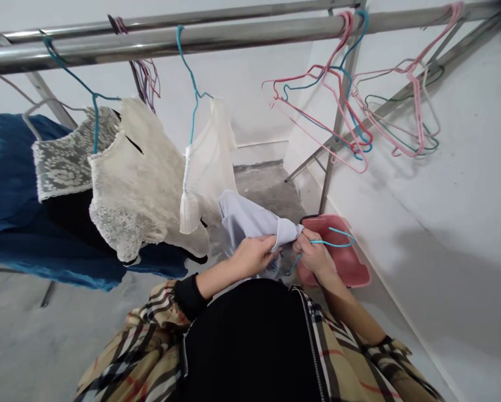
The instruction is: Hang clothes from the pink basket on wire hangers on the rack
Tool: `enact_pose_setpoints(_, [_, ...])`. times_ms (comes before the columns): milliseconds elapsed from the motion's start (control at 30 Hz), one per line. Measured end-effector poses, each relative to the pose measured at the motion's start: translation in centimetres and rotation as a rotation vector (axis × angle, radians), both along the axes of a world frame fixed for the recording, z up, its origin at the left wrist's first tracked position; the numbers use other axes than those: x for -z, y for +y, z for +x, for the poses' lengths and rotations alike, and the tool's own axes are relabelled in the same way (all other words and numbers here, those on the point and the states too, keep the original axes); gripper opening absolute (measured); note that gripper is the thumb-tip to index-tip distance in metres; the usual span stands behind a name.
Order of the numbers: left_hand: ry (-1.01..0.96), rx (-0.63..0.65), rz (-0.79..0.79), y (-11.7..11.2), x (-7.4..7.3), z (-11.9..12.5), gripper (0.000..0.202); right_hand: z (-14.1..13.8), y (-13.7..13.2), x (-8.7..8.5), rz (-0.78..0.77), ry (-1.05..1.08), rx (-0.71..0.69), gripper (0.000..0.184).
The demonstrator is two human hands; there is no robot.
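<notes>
A pale lavender garment [248, 215] hangs between my two hands, low in front of my body. My left hand [254, 255] pinches the cloth near its folded collar. At the garment's right end, my right hand [314, 251] is closed around a blue wire hanger [340, 244] and the edge of the cloth. The hanger's hook sticks out to the right of my fingers, and a bit of its wire shows below them. Most of the hanger is hidden by the hand and the garment.
A metal rail [242, 38] crosses above. From it hang a white top [208, 162], a cream lace top [145, 173], blue clothing [8, 184] and several bare hangers [317, 111] to the right. A pink basket [357, 268] stands on the floor beside the wall.
</notes>
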State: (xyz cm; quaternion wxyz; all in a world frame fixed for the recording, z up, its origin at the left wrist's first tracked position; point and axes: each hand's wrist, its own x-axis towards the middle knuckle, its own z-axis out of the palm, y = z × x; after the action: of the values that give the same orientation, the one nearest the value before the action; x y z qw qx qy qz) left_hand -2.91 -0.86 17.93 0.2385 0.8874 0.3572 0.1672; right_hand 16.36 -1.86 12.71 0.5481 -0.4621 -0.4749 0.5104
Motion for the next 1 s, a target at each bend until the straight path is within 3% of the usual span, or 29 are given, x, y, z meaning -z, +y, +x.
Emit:
enact_pose_setpoints(133, [-0.103,0.121,0.201,2.0,-2.5,-2.5,0.019,1.5,0.2,-0.3,0.072,0.018,-0.016,0.047])
enact_pose_setpoints(233, [-0.220,-0.052,0.516,4.0,-5.3,-4.2,0.018,2.4,0.7,-0.9,0.136,-0.062,-0.012,0.045])
enact_pose_setpoints(333, [-0.052,-0.111,0.762,5.3,-7.7,-4.5,0.025,2.9,1.3,-2.1,0.209,-0.151,-0.023,0.044])
enact_pose_setpoints(467, [0.177,-0.013,0.753,5.7,-9.1,-3.2,0.021,3.3,2.6,-4.5,0.323,-0.340,-0.066,0.040])
enact_pose_setpoints(567, [0.289,0.020,0.622,5.7,-8.4,-2.0,0.021,3.4,3.4,-6.0,0.386,-0.457,-0.049,0.031])
enact_pose_setpoints(633, [0.301,-0.037,0.531,5.8,-7.4,-1.7,0.024,3.4,3.6,-6.0,0.394,-0.456,0.072,0.027])
enact_pose_setpoints(733, [0.229,-0.193,0.456,6.1,-6.4,-2.0,0.027,3.2,3.3,-3.9,0.441,-0.473,0.443,0.029])
enact_pose_setpoints(833, [0.112,-0.323,0.412,6.4,-6.3,-2.8,0.028,2.5,2.3,0.7,0.361,-0.425,0.796,0.028])
enact_pose_setpoints(900, [0.052,-0.368,0.391,6.4,-6.6,-3.3,0.028,1.6,1.6,4.4,0.159,-0.353,0.809,0.031])
enact_pose_setpoints(1000, [0.003,-0.376,0.377,6.1,-7.1,-3.6,0.029,0.0,1.1,9.0,-0.215,-0.294,0.588,0.051])
